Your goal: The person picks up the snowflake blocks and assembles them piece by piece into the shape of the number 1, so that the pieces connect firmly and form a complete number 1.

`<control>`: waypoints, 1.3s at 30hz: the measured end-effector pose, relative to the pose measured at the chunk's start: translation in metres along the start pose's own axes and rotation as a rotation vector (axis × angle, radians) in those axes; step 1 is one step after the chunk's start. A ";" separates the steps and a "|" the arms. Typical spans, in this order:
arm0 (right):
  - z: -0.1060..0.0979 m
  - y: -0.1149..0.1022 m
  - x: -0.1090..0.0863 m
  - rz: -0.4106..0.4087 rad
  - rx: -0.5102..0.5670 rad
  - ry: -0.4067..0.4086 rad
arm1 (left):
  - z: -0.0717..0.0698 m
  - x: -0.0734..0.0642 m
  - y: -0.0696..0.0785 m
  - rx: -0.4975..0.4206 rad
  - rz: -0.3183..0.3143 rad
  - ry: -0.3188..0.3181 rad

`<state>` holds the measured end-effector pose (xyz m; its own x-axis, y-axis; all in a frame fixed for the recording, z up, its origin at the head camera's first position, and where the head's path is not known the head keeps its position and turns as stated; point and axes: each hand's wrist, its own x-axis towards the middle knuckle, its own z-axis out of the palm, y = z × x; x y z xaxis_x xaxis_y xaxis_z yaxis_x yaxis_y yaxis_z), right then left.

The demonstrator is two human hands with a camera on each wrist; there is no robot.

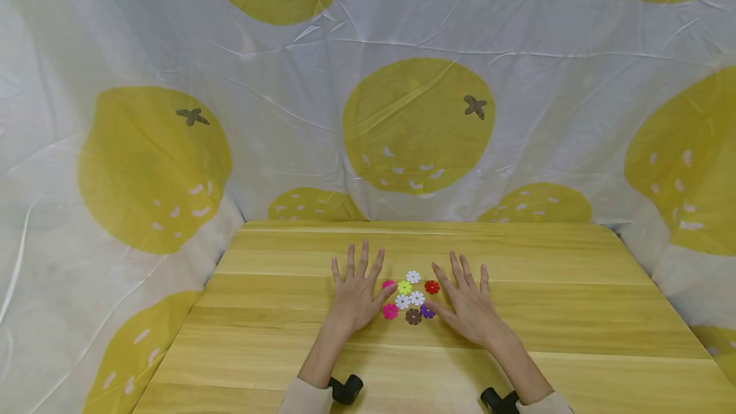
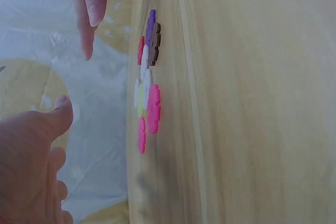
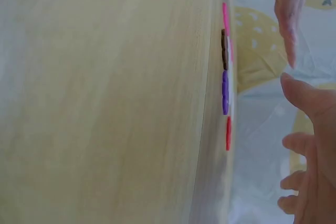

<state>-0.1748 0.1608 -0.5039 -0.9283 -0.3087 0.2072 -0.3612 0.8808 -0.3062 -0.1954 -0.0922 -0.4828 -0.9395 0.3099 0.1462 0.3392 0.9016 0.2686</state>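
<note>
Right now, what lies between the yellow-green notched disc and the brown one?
Two white discs, side by side, lie between the yellow-green disc and the brown disc; the head view shows this.

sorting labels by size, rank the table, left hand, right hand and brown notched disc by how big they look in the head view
1. Table
2. Left hand and right hand: too alike to rank
3. Brown notched disc

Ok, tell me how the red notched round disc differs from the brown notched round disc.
The red notched disc is bright; the brown notched disc is dark. In the head view, the red notched disc lies farther away, the brown notched disc nearer. Both are round and flat.
</note>
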 end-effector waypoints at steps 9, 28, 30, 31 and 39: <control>-0.004 0.007 -0.001 -0.001 0.307 -0.075 | 0.003 0.001 -0.004 -0.046 0.023 -0.038; 0.005 0.019 0.001 0.151 0.729 -0.083 | 0.009 -0.005 -0.021 -0.664 0.001 -0.149; 0.007 0.018 0.001 0.163 0.734 -0.078 | 0.011 -0.005 -0.021 -0.688 -0.005 -0.166; 0.008 0.018 0.001 0.167 0.737 -0.074 | 0.012 -0.005 -0.021 -0.692 -0.012 -0.167; 0.020 0.011 0.007 0.166 0.717 -0.045 | 0.016 -0.006 -0.015 -0.668 -0.044 -0.142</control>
<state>-0.1870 0.1612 -0.5240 -0.9730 -0.2195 0.0717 -0.1700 0.4708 -0.8657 -0.1960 -0.1025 -0.5032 -0.9349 0.3549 0.0078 0.2151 0.5489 0.8078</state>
